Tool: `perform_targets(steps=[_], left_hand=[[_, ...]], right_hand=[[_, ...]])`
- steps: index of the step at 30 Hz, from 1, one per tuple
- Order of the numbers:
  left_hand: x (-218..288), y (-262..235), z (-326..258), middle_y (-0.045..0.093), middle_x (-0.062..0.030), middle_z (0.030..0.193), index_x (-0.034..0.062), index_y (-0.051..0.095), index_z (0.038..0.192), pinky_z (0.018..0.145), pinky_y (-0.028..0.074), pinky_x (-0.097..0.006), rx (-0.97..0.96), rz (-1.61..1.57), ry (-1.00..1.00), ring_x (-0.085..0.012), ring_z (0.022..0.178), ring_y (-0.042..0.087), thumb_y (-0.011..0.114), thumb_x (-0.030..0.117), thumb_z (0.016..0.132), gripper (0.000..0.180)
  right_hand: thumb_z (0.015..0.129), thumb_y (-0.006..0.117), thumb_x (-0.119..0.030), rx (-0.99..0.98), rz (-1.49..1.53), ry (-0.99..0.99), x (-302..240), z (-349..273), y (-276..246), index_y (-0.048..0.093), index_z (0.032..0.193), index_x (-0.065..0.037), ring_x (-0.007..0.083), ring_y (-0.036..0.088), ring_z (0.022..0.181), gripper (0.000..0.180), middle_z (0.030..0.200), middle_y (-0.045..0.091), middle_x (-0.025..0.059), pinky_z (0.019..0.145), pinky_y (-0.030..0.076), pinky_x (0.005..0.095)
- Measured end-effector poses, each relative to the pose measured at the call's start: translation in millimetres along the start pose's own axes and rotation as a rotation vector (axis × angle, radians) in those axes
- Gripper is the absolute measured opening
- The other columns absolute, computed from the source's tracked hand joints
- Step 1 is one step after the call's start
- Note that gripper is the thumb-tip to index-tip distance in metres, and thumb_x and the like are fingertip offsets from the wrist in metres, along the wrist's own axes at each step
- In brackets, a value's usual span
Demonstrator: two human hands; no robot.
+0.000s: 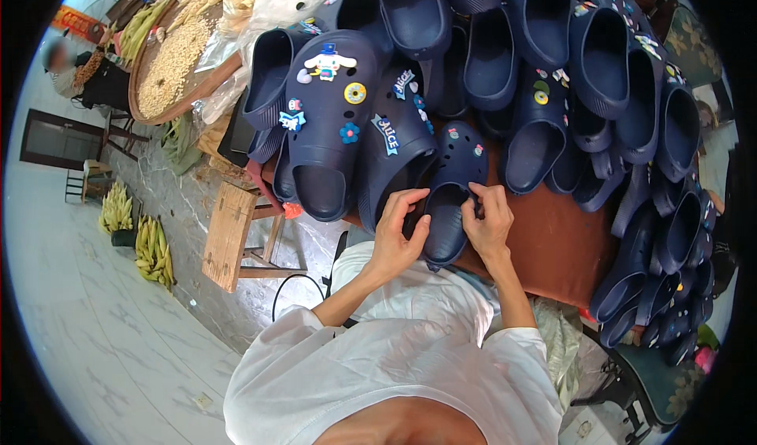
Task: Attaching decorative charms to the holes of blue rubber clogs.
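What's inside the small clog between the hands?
Inside the small clog, only its dark blue footbed shows through the opening; nothing loose is visible on it. The front is covered by the upper, so can't tell what's there.

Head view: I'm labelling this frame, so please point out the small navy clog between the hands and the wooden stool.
Small navy clog (448, 215): head view, on its footbed.
Wooden stool (229, 236): head view, on its seat.
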State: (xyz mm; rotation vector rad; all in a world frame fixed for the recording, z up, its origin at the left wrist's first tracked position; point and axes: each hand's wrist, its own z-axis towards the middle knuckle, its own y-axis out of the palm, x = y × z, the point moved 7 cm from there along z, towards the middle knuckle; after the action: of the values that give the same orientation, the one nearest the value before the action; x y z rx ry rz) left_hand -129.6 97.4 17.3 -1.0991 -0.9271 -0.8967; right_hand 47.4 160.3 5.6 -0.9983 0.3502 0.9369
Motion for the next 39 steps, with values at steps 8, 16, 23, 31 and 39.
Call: perform_targets(steps=[8,16,23,31,39], left_hand=[[-15.9,6.3,10.3,0.055,-0.0142,0.128,0.0007,0.047,0.140,0.098,0.046,-0.034,0.032,-0.060,-0.046,-0.0240,0.118,0.056,0.063,0.001,0.088,0.054],[-36.6,14.2,31.1,0.054,-0.0148,0.136,0.0019,0.046,0.141,0.097,0.043,-0.038,0.122,-0.068,-0.131,-0.0250,0.118,0.054,0.068,0.018,0.091,0.057],[-42.7,19.9,41.6,0.049,-0.0142,0.145,-0.0051,0.047,0.139,0.113,0.030,-0.034,0.167,-0.484,-0.300,-0.0223,0.133,0.045,0.058,0.023,0.101,0.049],[-45.2,24.3,45.1,0.050,-0.0161,0.144,-0.0073,0.049,0.138,0.116,0.022,-0.036,0.375,-0.611,-0.352,-0.0221,0.137,0.042,0.048,0.039,0.104,0.058],[-63.6,35.0,49.0,0.054,-0.0194,0.141,-0.0070,0.051,0.134,0.116,0.022,-0.037,0.488,-0.903,-0.337,-0.0245,0.137,0.043,0.039,0.043,0.106,0.058]], right_hand=[[0.074,0.068,0.003,-0.062,-0.001,0.079,1.0,5.6,-1.6,0.066,0.106,-0.005,0.0184,0.059,0.065,0.033,0.088,0.056,0.0075,0.056,0.049,0.0317],[0.075,0.068,0.001,-0.107,0.000,0.052,-0.7,-17.7,-29.5,0.068,0.107,-0.007,0.0277,0.066,0.079,0.034,0.096,0.060,0.0096,0.066,0.055,0.0363],[0.071,0.069,0.002,-0.083,-0.044,-0.080,1.9,-66.2,-92.7,0.071,0.107,-0.008,0.0217,0.064,0.071,0.038,0.091,0.059,0.0064,0.059,0.054,0.0336],[0.075,0.064,0.010,0.173,-0.191,0.244,26.6,-126.4,-159.8,0.070,0.105,-0.005,0.0217,0.060,0.073,0.034,0.093,0.060,0.0110,0.061,0.049,0.0309],[0.090,0.064,0.003,0.508,-0.498,0.295,76.3,-143.9,-220.4,0.065,0.111,-0.001,0.0126,0.048,0.077,0.021,0.099,0.056,0.0057,0.064,0.038,0.0239]])
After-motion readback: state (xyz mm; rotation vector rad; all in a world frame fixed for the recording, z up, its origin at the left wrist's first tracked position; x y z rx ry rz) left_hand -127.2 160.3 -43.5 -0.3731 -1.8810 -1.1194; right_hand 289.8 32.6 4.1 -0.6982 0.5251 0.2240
